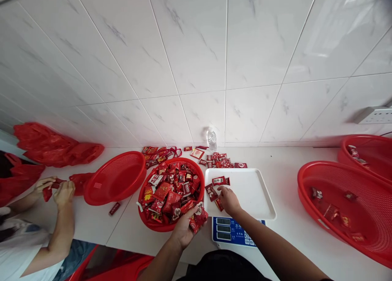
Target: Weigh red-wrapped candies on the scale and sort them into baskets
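My left hand (183, 231) is closed around a few red snack packets (199, 216), held over the near right rim of a red plastic basket (141, 215). That basket is heaped with small red-wrapped snacks (171, 191) in mixed sizes. Over the left part of a white weighing tray (251, 191), my right hand (230, 201) has bent fingers, their tips at a small red packet (219, 204). Beside those fingers on the tray lie a dark red packet (211, 192) and a red-and-white packet (220, 181). The tray sits on a scale with a blue panel (237, 231).
Loose red packets (219, 160) and a clear bottle (212, 139) lie or stand along the wall. Left are another red basket (114, 179), red plastic bags (52, 144) and a co-worker's hands (64, 192). Large red baskets (346, 207) holding some packets stand right.
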Demonstrator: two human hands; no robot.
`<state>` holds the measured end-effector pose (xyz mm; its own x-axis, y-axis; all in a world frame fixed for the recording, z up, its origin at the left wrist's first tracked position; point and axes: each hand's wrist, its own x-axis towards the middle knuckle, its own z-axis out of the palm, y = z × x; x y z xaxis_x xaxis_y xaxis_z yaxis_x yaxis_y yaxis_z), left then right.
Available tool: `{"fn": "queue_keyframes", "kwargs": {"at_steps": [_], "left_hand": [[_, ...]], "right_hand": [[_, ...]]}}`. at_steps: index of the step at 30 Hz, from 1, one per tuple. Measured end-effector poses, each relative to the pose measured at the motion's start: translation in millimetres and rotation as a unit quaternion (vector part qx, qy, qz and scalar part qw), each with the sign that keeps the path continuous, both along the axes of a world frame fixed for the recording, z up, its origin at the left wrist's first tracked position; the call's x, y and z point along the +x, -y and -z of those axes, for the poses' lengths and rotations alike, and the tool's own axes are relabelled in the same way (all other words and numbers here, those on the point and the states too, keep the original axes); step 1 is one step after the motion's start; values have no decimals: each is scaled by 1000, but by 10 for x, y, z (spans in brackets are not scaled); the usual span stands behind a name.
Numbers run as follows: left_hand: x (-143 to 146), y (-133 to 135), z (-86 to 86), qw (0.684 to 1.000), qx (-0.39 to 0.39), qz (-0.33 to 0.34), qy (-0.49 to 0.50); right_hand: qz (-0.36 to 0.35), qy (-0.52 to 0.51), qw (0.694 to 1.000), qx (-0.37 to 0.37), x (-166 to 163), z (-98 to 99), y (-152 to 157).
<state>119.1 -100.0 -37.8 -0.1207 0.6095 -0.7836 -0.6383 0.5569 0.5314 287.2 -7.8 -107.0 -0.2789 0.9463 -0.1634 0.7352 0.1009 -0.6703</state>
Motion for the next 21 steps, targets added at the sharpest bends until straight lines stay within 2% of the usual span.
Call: {"fn": "queue_keyframes", "kwargs": {"at_steps": [10,14,18,21], "left_hand": [[4,-37,36,1000,22,3,-3],[8,-1,25,1000,25,8,-15],[-10,9,75,999,39,0,-25],[7,-8,114,998,50,16,-18]], "right_hand": [[20,1,998,-67,-259,-26,-94],[19,-3,996,-90,-238,-38,-121],[5,-45,994,-101,-89,-154,-58],[-37,-100,989,-101,-10,-327,65]]}}
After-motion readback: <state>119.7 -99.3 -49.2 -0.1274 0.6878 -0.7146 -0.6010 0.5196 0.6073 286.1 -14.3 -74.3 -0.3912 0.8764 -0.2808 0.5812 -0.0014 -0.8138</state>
